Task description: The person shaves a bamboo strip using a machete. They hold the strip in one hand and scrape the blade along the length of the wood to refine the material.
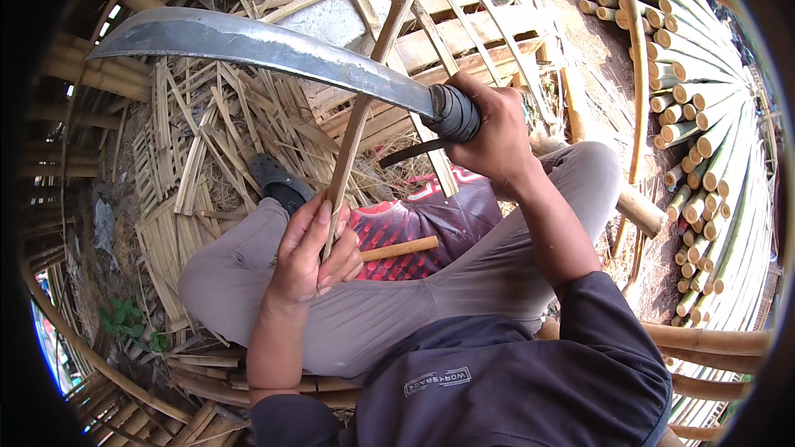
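Note:
A split bamboo strip (349, 153) is held near its lower end in my left hand (313, 255), fingers closed around it. It slants up and away toward the top of the head view. My right hand (495, 131) grips the machete (248, 43) by its dark wrapped handle, with a loose end of the wrapping hanging below. The broad curved blade points left and crosses the strip above my left hand; whether it touches the strip I cannot tell. Below, a short tan stick (403, 248) lies over a red and dark patterned cloth (451, 219) between my bent legs.
Split bamboo pieces (195, 157) litter the ground ahead and to the left. Cut bamboo poles (704, 165) are stacked on the right. A thick bamboo piece (642, 209) lies beside my right knee. A grey stone block (331, 18) sits ahead.

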Tool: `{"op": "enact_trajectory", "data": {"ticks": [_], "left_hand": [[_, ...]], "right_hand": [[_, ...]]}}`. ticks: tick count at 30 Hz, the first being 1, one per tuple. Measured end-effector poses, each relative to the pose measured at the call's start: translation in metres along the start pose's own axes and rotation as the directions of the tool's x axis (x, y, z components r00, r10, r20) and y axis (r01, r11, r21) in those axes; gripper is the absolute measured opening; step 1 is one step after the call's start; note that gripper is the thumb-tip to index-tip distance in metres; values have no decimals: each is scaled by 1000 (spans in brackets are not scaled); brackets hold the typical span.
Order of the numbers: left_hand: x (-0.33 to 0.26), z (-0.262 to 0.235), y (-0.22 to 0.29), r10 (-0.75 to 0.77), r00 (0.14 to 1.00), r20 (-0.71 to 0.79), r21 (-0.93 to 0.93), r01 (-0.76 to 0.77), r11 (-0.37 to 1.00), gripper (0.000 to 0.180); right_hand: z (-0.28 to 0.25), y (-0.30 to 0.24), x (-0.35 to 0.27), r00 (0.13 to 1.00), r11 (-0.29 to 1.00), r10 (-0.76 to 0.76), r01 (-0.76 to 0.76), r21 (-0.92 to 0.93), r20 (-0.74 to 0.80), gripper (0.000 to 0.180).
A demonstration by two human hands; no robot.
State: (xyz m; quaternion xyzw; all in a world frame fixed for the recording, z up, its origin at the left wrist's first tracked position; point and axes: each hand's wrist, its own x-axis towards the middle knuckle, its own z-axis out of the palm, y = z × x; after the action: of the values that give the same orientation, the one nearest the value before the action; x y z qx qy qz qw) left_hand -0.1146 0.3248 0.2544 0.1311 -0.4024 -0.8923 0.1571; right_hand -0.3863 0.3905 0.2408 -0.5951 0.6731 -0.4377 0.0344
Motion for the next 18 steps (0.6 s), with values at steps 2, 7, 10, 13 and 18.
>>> {"op": "enact_trajectory", "data": {"ticks": [2,7,10,13,18], "left_hand": [[-4,-4,5,6,999,47,-19,-5,1000,29],[-11,-7,10,34,996,87,-40,-31,999,30],[-10,-5,7,1,998,69,-17,0,1000,29],[-11,-3,0,-13,995,103,-41,17,999,28],[-12,5,6,41,999,1,229,-40,973,27]], "right_hand": [[-7,-3,2,997,1000,-16,15,-16,-71,28],[-20,1,5,995,997,-55,50,-53,-86,29],[-13,-1,2,996,993,-86,83,-88,-29,40],[-3,-9,-1,994,992,-105,105,-76,5,44],[-9,-16,0,999,997,-44,44,-61,6,42]]}}
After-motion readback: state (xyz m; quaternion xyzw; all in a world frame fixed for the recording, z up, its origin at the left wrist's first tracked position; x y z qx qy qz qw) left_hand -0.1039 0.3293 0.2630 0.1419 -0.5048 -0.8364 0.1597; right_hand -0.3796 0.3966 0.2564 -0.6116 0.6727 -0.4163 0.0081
